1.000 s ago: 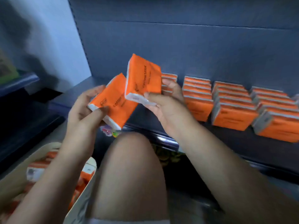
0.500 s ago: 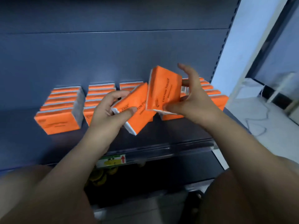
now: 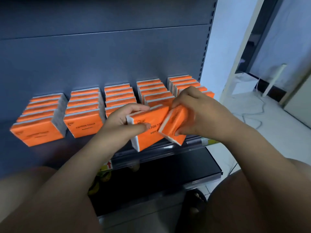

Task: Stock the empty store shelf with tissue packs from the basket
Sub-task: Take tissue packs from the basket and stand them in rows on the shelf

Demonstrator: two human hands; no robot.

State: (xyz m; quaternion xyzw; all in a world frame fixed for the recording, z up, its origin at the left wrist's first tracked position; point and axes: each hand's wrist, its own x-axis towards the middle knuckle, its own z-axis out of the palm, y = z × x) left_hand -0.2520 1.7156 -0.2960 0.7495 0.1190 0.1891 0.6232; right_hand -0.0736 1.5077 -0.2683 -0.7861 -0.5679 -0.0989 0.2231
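Your left hand (image 3: 124, 120) grips one tissue pack (image 3: 148, 128) and your right hand (image 3: 200, 113) clasps a tilted second pack (image 3: 175, 126) beside it, both poised just before the stocked rows (image 3: 84, 125), likely to front them.

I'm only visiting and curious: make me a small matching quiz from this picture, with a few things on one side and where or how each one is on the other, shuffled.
Column one:
1 left hand
2 right hand
3 leftmost row of packs
4 red arrow label

Column two:
A stands on the shelf, untouched
B stuck on the shelf's front rail
C grips the face-on pack
D grips the tilted pack

Pairs: 1-C, 2-D, 3-A, 4-B
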